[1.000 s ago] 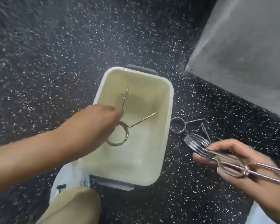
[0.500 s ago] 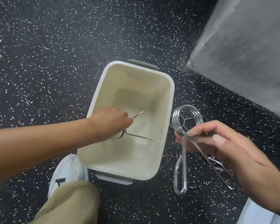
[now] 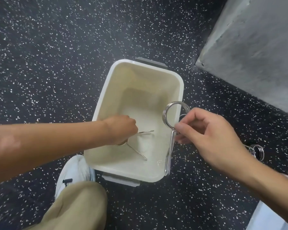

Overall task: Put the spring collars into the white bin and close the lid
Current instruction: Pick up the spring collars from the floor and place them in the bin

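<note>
The open white bin (image 3: 179, 83) with grey end handles stands on the speckled floor. My left hand (image 3: 121, 128) is down inside it, shut on a thin wire spring collar (image 3: 138, 151) whose two arms stick out to the right near the bin's bottom. My right hand (image 3: 204, 130) holds a thicker coiled spring collar (image 3: 170, 123) over the bin's right rim, its ring up and its long handles hanging down. Another spring collar (image 3: 256, 151) lies on the floor to the right, behind my right wrist. No lid is identifiable.
A grey concrete block (image 3: 256, 52) fills the upper right. My white shoe (image 3: 74, 173) and tan trouser knee (image 3: 73, 208) are just below the bin's near left corner. A pale flat object (image 3: 269, 216) shows at the bottom right corner.
My right hand has carried the thick collar left, from beside the bin to over its right rim. My left hand has sunk lower in the bin with the thin collar.
</note>
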The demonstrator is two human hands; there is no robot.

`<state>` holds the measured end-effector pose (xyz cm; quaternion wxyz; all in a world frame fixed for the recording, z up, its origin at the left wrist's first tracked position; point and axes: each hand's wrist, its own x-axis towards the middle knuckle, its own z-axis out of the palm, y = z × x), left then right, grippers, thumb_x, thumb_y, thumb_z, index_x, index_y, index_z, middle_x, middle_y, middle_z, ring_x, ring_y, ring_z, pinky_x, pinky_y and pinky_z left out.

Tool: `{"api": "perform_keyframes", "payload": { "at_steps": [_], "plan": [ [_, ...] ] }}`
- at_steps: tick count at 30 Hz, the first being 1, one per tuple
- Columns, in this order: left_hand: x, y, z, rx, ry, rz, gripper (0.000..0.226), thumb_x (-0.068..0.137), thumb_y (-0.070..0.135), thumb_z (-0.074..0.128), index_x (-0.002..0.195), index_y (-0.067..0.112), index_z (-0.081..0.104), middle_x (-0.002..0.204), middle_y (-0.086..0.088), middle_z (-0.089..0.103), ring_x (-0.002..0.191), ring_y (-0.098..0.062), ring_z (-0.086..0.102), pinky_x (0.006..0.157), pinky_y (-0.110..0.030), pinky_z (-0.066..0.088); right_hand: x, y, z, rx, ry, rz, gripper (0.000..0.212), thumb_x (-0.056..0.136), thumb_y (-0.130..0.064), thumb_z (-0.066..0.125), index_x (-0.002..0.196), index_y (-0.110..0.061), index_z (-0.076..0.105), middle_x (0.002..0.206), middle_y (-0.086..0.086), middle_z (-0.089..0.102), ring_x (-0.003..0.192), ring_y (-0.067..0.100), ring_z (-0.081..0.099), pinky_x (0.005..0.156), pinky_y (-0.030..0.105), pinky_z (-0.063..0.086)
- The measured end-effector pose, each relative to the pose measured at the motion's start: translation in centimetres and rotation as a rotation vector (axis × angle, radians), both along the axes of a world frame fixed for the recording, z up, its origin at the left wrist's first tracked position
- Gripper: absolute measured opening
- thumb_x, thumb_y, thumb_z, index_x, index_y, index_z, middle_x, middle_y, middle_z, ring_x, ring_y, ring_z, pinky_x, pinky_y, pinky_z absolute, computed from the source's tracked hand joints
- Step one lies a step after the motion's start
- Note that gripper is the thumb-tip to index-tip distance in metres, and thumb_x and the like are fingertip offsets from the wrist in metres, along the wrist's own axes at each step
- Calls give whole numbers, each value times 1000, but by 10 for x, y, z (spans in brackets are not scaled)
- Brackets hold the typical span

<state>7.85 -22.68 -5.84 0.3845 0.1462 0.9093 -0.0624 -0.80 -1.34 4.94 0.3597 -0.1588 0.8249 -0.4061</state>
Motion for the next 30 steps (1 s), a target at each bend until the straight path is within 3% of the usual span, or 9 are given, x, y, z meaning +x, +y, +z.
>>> {"api": "perform_keyframes", "payload": {
  "at_steps": [2,4,6,11,15,18,24,28,30],
  "plan": [
    [3,-2,12,11,8,14,28,85,-4,48,101,9,67,99,-8,70,94,-31,67,58,-34,49,-3,-10,0,47,68,57,14,94,-26,69,81,-22,64,76,-2,77,64,13,71,68,36,57],
    [7,-6,30,64,43,70,14,90,1,50,94,11,60,88,-5,66,85,-30,64,56,-33,43,-4,-22,1,93,151,126,14,96,-30,64,83,-26,61,80,-7,76,61,9,63,65,34,52],
    [15,-13,52,172,151,156,10,98,18,52,88,16,50,80,-2,60,76,-29,60,59,-37,48,-3,-33,2,135,202,189,10,98,-31,58,89,-29,56,81,-7,76,55,6,57,59,30,44],
    [41,-42,99,326,374,415,31,98,54,41,109,32,59,99,8,72,88,-25,70,73,-40,58,-6,-71,-6,240,325,415,30,95,-26,53,116,-31,32,78,0,72,63,20,63,64,43,53],
    [54,-64,114,350,511,560,38,94,57,33,99,31,61,85,8,70,75,-26,66,64,-39,55,6,-104,-30,400,458,638,16,98,-25,46,111,-18,53,90,6,67,80,32,62,67,41,51],
    [61,-75,112,354,575,629,41,93,58,32,92,29,61,76,6,68,69,-26,65,61,-39,54,30,-120,-55,489,492,751,12,96,-13,48,105,-12,57,92,11,65,76,34,54,55,35,35],
    [64,-74,109,450,586,701,38,92,58,35,93,32,62,78,9,72,77,-21,70,65,-39,55,59,-125,-95,600,492,724,22,89,-1,57,110,-8,56,102,14,68,78,32,45,63,34,30],
    [62,-72,106,417,583,690,39,93,59,34,95,32,62,81,8,72,80,-23,70,61,-34,46,68,-121,-115,555,483,704,21,89,-4,58,109,-9,61,110,11,63,107,31,53,67,33,31],
    [61,-71,105,422,583,687,40,93,59,33,95,32,62,80,9,71,77,-23,70,62,-35,49,69,-122,-120,547,479,685,21,88,-3,58,108,-7,63,113,11,58,109,31,53,68,34,31]
  ]
}}
